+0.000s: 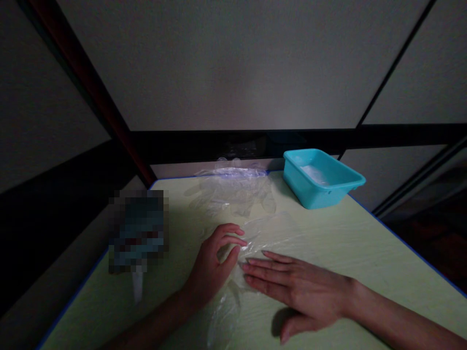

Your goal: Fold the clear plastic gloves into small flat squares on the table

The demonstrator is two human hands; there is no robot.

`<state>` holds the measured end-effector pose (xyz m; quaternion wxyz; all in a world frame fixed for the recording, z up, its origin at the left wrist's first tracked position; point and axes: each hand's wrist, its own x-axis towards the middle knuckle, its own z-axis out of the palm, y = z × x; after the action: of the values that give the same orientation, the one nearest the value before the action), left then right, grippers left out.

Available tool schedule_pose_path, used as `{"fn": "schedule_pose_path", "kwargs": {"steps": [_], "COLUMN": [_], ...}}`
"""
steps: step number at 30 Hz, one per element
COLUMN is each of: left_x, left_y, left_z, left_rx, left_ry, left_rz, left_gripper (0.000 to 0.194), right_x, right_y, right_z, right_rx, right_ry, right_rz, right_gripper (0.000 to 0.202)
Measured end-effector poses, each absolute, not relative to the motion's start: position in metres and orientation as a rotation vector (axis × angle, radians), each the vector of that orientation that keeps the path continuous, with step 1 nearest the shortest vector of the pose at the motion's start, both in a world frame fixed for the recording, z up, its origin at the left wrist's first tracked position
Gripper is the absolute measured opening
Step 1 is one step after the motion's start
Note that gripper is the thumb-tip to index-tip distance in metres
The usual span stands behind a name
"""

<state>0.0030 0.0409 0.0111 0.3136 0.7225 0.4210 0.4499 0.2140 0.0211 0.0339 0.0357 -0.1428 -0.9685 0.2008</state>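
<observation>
A clear disposable plastic glove [280, 231] lies spread on the table in front of my hands, thin and wrinkled. My left hand [215, 260] is curled, thumb and fingertips pinched together on the film near the glove's middle. My right hand [292, 282] rests flat, palm down, its fingers stretched over the lower part of the film and its thumb out to the side. More crinkled clear film [223, 316] extends toward me below the left hand; whether it belongs to the same glove I cannot tell. Behind lies a pile of clear gloves [233, 187].
A turquoise plastic basket [310, 192] stands at the table's back right, with something whitish inside. At the left is a blurred-out object [138, 231] with a pale strip below it. The pale green table [365, 243] has blue edging and meets a panelled wall [237, 73].
</observation>
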Motion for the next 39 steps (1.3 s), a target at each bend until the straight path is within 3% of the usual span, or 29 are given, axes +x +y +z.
{"fn": "schedule_pose_path", "kwargs": {"steps": [19,29,33,39], "left_x": [0.004,0.003,0.006,0.016], "left_y": [0.04,0.038,0.019,-0.005], "left_z": [0.012,0.013,0.017,0.025], "left_rx": [1.81,2.009,2.412,2.679], "left_ry": [1.117,1.106,1.037,0.926], "left_rz": [1.118,1.12,0.932,0.396], "left_gripper": [0.015,0.015,0.027,0.063], "right_x": [0.218,0.228,0.232,0.24], "right_y": [0.02,0.031,0.036,0.042], "right_z": [0.033,0.028,0.024,0.021], "right_rx": [-0.488,-0.705,-0.81,-0.864], "right_ry": [-2.973,-3.025,-3.001,-2.944], "right_rz": [0.732,0.415,0.317,0.227], "right_gripper": [0.079,0.08,0.082,0.086]}}
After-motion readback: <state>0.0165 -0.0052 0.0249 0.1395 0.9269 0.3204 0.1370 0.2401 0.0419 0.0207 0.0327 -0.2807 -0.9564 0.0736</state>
